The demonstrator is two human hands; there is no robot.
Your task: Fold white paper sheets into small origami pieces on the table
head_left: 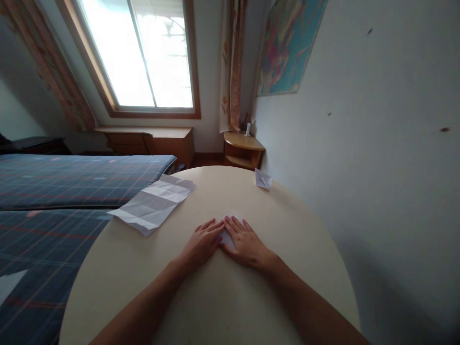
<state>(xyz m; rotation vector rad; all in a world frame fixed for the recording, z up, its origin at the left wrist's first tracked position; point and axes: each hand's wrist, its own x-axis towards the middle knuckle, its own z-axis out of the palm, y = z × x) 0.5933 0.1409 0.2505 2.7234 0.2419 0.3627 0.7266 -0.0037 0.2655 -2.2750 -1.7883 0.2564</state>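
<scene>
Paper (pixel 227 238) on the round table (pixel 223 297), directly beneath both hands. Clock directions are read outward from the paper unless a hand is named as centre, with twelve pointing away from the person. Left hand (pixel 204 243): palm down, fingers extended and close together; the paper lies at its three o'clock, partly covered by its fingertips. Right hand (pixel 245 243): palm down, fingers straight and slightly spread, pressed flat rather than curled; the paper lies at its nine o'clock, partly covered by its fingers. The fingertips of the two hands converge above the paper, leaving a white patch visible between them; its full outline is hidden. Creased sheets (pixel 154 203) lie at ten o'clock, well apart from the hands, one corner reaching past the table's rim. A folded piece (pixel 263 179) stands at one o'clock, near the far rim. Beyond the table, a plaid bed (pixel 79 179) extends between nine and ten, and a bright window (pixel 154 57) occupies eleven. A map (pixel 293 48) hangs on the wall between twelve and one.
</scene>
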